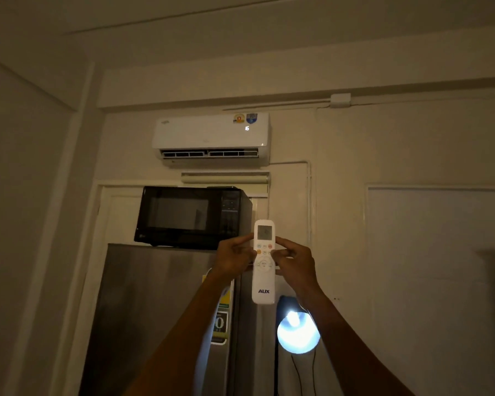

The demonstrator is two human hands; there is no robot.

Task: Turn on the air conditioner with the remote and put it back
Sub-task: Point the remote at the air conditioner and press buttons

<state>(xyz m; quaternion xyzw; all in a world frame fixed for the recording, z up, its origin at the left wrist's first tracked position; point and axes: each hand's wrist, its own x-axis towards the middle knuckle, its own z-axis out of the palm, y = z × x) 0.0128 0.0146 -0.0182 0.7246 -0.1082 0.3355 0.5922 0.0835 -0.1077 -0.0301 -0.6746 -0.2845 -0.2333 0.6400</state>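
My left hand [235, 260] and right hand [293, 260] are pinching the slim, glossy white remote [264, 277] upright, below the boxy AC [210, 135].

Air conditioner [211, 137] high on wall, microwave [193, 217] below on fridge [155, 310], remote [264, 261] held in front
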